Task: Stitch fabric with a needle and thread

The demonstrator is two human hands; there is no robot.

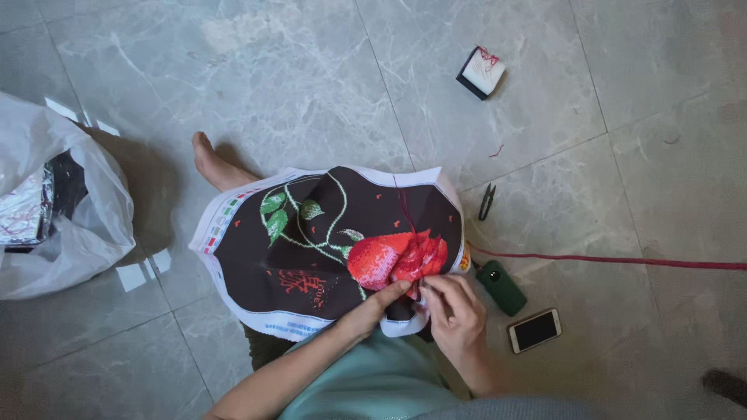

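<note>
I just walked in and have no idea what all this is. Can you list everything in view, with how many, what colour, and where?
embroidery cloth: one, black with a red fruit, green leaves and white border, on the lap
red thread: one strand, across the floor at right
snips: one, dark, on the floor right of the cloth
green case: one, dark green, by the cloth's right edge
phone: one, white with dark screen, floor lower right
thread card: one, white and black with red thread, floor top
plastic bag: one, white, floor left
foot: one, bare, above the cloth
left hand: on the cloth's lower edge
right hand: pinching at the red stitching
</note>
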